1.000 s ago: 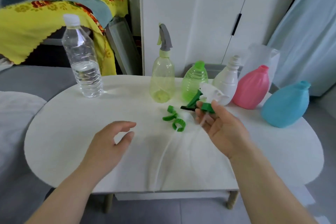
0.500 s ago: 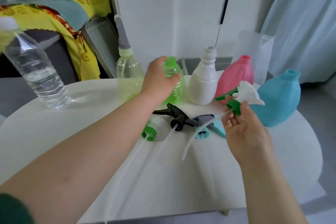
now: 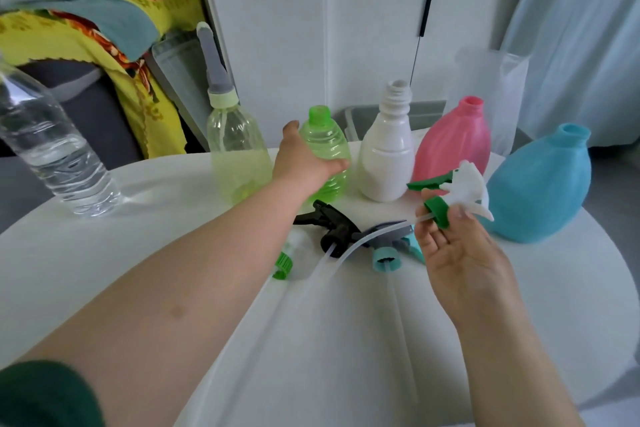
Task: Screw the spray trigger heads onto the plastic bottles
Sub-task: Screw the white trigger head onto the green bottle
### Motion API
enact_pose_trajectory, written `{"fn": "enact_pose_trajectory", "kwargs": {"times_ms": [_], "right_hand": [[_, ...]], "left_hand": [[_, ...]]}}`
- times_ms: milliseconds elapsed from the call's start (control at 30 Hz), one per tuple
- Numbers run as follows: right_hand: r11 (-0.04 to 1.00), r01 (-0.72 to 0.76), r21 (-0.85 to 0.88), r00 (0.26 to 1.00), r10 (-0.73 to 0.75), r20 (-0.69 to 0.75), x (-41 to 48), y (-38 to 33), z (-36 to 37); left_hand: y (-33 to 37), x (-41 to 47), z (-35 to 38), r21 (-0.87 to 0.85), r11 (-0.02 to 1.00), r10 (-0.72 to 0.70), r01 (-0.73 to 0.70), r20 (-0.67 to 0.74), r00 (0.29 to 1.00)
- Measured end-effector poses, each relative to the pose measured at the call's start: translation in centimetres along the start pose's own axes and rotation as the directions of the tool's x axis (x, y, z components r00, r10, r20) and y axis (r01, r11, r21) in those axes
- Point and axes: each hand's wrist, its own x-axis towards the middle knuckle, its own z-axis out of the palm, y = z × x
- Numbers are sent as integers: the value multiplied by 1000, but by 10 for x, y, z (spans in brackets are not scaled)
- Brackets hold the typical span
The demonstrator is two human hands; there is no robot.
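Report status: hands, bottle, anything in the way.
Left hand grips green bottle, neck open. Right hand pinches white-and-green trigger head. Black trigger head and teal trigger head lie loose between the hands.

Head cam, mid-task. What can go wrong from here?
1. The left hand grips the green bottle close beside the white bottle; lifting it might tip that one.
2. The right hand pinches the trigger head; its tube trails across the loose heads and may snag or drag them.
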Motion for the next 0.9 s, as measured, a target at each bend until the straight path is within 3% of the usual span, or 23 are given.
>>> {"fn": "enact_pose_trajectory", "kwargs": {"times_ms": [467, 733, 900], "right_hand": [[997, 77, -31, 993, -74, 89, -31, -42, 14], [968, 199, 155, 974, -213, 80, -65, -71, 36], [931, 241, 275, 960, -269, 72, -82, -82, 52]], "left_hand": [[38, -64, -65, -12, 969, 242, -249, -191, 951], [14, -142, -114, -40, 966, 258, -256, 72, 963], [-1, -173, -126, 54, 967, 230, -250, 245, 942]]}}
